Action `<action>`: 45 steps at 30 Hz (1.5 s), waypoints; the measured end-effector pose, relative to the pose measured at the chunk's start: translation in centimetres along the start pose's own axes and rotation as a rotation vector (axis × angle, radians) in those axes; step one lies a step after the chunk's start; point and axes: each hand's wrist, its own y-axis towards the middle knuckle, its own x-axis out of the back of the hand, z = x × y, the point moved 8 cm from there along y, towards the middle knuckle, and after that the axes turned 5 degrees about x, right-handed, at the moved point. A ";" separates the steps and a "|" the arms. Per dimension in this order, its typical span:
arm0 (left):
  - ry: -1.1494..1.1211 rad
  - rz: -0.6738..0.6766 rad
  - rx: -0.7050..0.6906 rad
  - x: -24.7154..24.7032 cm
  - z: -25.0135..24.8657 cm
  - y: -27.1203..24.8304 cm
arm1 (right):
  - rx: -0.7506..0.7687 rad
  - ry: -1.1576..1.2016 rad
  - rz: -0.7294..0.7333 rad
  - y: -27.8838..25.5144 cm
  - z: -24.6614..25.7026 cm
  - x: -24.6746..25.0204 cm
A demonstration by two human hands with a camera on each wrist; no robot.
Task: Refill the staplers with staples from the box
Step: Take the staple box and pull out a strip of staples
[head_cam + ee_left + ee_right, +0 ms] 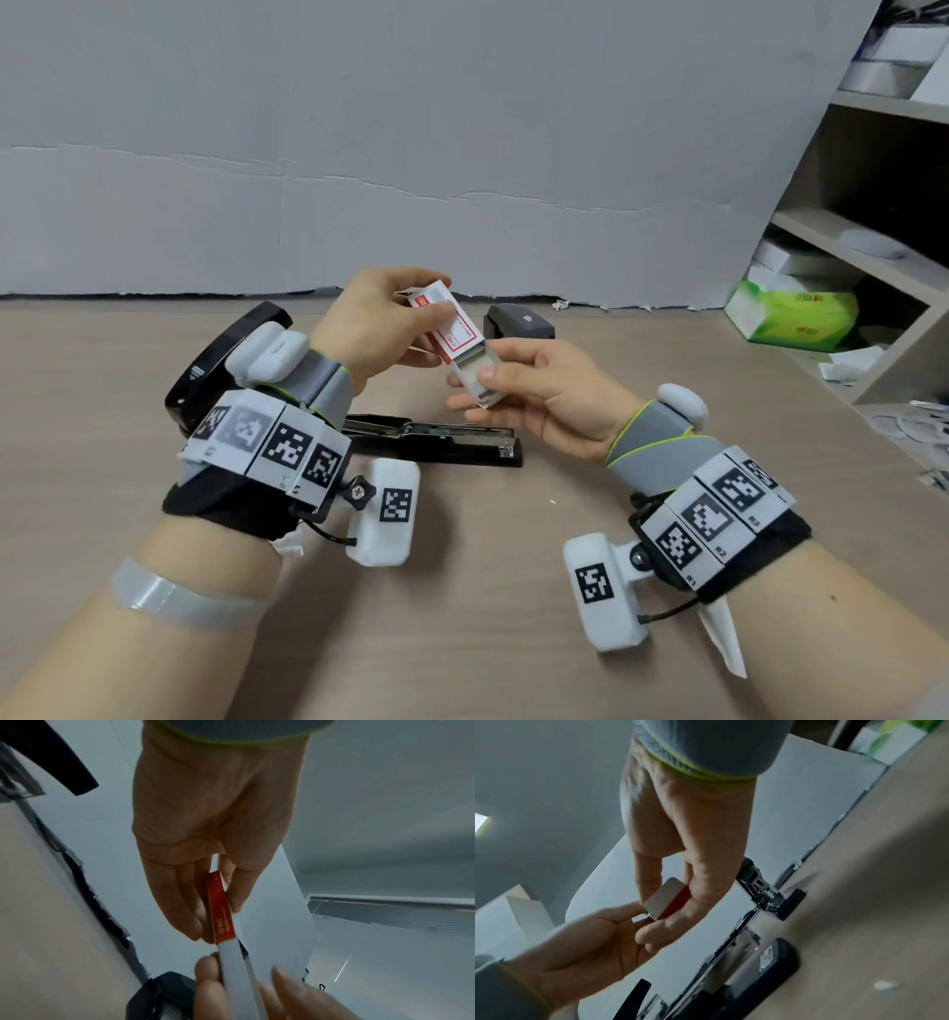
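Note:
My left hand (436, 303) pinches the red-and-white sleeve of the staple box (448, 329) above the table. Just below it, my right hand (471, 389) pinches the white inner tray (480, 383), which is slid partway out of the sleeve. The left wrist view shows my left hand (218, 921) on the red sleeve (222, 914), with the tray (236, 973) sticking out. From the right wrist, my right hand (654, 912) is around the box (667, 898). A large black stapler (436, 443) lies open under my hands. A small black stapler (518, 321) stands behind them.
A grey cardboard backdrop (411, 205) closes off the back of the wooden table (462, 591). At the right stands a shelf unit (847, 236) holding a green tissue pack (801, 318) and white boxes. The large stapler's raised top arm (221, 360) is behind my left wrist.

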 end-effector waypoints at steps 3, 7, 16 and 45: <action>0.060 0.009 -0.065 0.1 -1.0 -0.2 | -0.001 0.008 -0.005 0.3 -0.4 0.0; 0.140 0.068 -0.141 -0.5 -2.3 -0.7 | -0.041 -0.057 -0.051 0.6 -1.2 0.0; 0.067 -0.010 -0.095 0.4 -1.7 -0.5 | 0.020 -0.116 -0.145 1.1 -0.5 0.7; 0.205 0.361 0.252 -3.1 2.7 -0.9 | 0.241 -0.571 -0.594 0.0 2.7 3.5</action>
